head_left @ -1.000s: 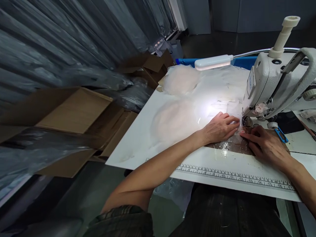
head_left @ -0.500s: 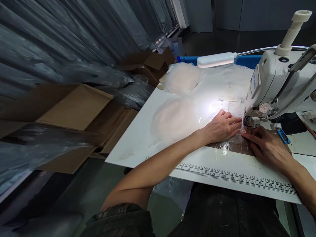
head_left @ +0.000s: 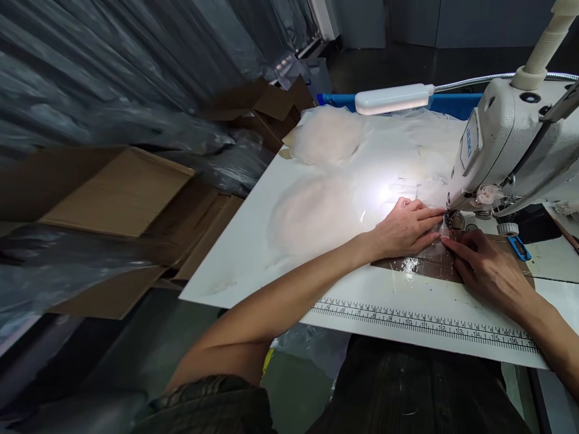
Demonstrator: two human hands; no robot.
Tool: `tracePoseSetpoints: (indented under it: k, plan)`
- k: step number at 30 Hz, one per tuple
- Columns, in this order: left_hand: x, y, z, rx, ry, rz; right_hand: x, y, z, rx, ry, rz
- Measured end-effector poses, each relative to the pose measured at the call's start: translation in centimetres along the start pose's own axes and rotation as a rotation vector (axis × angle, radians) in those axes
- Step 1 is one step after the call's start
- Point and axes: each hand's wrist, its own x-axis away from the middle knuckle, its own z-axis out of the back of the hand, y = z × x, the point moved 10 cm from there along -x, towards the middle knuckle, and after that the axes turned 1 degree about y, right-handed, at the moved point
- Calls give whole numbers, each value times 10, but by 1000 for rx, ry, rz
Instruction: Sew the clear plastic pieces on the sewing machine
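Note:
My left hand [head_left: 409, 228] lies palm down with its fingers stretched out, pressing on sheer white fabric [head_left: 442, 229] beside the presser foot [head_left: 447, 218] of a white sewing machine [head_left: 493, 132]. From the right, my right hand [head_left: 488, 265] holds the near end of this fabric at its index fingertip. Its other fingers are curled, and the thumb sits lower. The exact grip is partly hidden. Under both hands is a brown, shiny covered patch [head_left: 418, 268] on the white table [head_left: 253, 259]. More thin white fabric [head_left: 429, 191] lies behind my left hand.
Two pale, fluffy fabric pieces [head_left: 312, 214] lie on the table's left half. A white lamp [head_left: 393, 98] on a bendable neck hangs over the back. Right of my hands lie a blue thread snipper [head_left: 519, 248] and a dark phone-like slab [head_left: 536, 223]. Open cardboard boxes [head_left: 117, 187] stand left.
The view has shifted slightly, so the table sits a little further left. My hands stay by the presser foot; the fabric end at my right fingertip is nearer to it.

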Motion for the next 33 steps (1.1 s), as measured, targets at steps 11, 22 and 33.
tracePoseSetpoints:
  k: [11,22,33]
  plan:
    - [-2,5,-1,-74,-35,-47,0,1,1,-8,13,-8]
    - [0,1,-2,51,-11,33,1,0,4,-6,52,9]
    - [1,7,2,-44,53,0,1,8,2,-54,32,-65]
